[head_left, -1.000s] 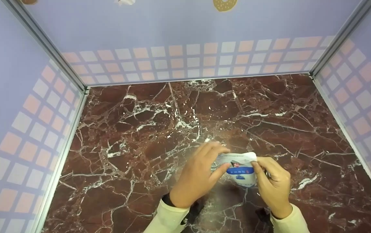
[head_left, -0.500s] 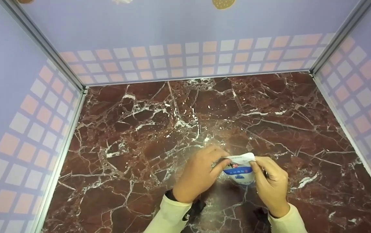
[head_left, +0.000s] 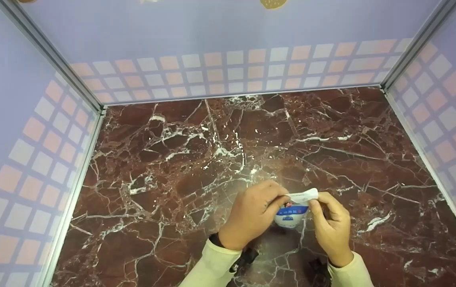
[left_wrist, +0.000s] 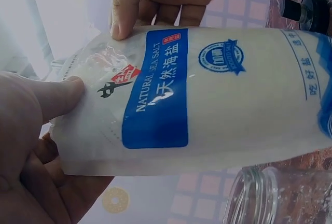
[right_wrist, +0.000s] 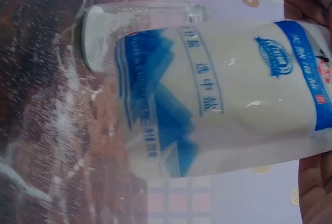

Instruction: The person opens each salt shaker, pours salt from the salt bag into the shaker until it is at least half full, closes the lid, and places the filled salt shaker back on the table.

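Both hands hold a white and blue bag of sea salt (head_left: 290, 217) by its upper end, which is folded in the head view. My left hand (head_left: 253, 211) pinches the left top corner between thumb and fingers. On the opposite corner, my right hand (head_left: 333, 229) pinches with its thumb in front. The left wrist view shows the printed front of the bag (left_wrist: 223, 89), with salt filling its lower part. Beside the bag is a clear glass jar (left_wrist: 270, 198); in the right wrist view the jar (right_wrist: 98, 40) has white salt at its bottom.
The dark red marbled table (head_left: 152, 223) has white grains scattered on it, seen closely in the right wrist view. Lilac panels with pink and white squares stand at the back (head_left: 228, 32), left (head_left: 4, 99) and right. A black device (head_left: 245, 259) is by the left wrist.
The bag's top has been folded forward and down, so less of its front shows in the head view. My left hand now pinches its corner, having been more open a second ago.
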Demonstrator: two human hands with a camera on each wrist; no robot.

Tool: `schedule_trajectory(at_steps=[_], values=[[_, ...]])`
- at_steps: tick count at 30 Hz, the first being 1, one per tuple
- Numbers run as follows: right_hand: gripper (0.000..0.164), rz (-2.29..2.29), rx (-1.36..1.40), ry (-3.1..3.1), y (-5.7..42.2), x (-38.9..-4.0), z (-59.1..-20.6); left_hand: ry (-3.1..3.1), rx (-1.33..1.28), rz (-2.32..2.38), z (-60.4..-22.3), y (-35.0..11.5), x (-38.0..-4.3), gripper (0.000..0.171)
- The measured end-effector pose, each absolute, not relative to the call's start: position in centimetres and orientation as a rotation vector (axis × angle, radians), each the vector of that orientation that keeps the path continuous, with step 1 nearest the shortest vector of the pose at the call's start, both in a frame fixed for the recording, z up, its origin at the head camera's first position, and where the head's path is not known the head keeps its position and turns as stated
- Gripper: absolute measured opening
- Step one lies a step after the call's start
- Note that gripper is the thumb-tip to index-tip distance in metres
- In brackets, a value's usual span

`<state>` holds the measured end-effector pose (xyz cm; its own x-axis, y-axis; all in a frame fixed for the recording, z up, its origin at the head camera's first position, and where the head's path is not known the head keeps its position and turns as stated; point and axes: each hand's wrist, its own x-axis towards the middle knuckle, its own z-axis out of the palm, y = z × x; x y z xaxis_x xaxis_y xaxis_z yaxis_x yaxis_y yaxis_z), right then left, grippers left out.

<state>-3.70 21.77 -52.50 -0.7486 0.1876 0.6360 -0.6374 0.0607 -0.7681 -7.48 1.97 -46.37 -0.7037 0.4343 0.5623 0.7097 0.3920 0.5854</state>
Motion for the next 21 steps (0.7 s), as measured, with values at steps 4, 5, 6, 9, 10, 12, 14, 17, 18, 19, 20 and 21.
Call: schedule_trajectory(at_steps=[4,5,6,9,10,12,14,17,18,19,20,21], values=[[0.023,1.987,0.482,-1.682,22.2,-3.9,-55.0,-2.315,-0.999,-1.226,-46.3,2.1,-7.4,0.007],[0.026,2.037,0.485,-1.69,22.3,-3.9,-55.6,-2.312,-0.996,-1.231,-46.2,2.1,-7.4,0.007],[0.029,2.077,0.487,-1.703,22.3,-3.9,-56.3,-2.309,-0.994,-1.237,-46.2,2.1,-7.3,0.007],[0.031,2.144,0.511,-1.719,22.3,-3.7,-57.7,-2.296,-0.993,-1.259,-45.9,2.3,-7.3,0.008],[0.029,2.142,0.529,-1.706,22.2,-3.7,-58.0,-2.29,-0.993,-1.264,-45.8,2.4,-7.3,0.008],[0.026,2.109,0.549,-1.661,21.9,-3.7,-58.2,-2.275,-0.995,-1.275,-45.7,2.6,-7.2,0.009],[0.026,2.047,0.54,-1.612,21.5,-3.9,-58.0,-2.256,-0.988,-1.284,-45.7,2.9,-7.2,0.009],[0.036,1.917,0.41,-1.548,20.9,-4.4,-57.8,-2.231,-0.981,-1.302,-45.7,3.4,-7.0,0.009],[0.04,1.862,0.348,-1.538,20.7,-4.6,-57.7,-2.224,-0.98,-1.308,-45.7,3.6,-6.9,0.009],[0.045,1.824,0.295,-1.527,20.6,-4.8,-57.7,-2.22,-0.977,-1.312,-45.7,3.8,-6.9,0.009],[0.048,1.805,0.25,-1.522,20.6,-4.9,-57.7,-2.22,-0.974,-1.315,-45.7,4.0,-6.9,0.009],[0.048,1.816,0.237,-1.513,20.7,-5.1,-57.8,-2.221,-0.971,-1.319,-45.7,4.1,-6.8,0.009]])
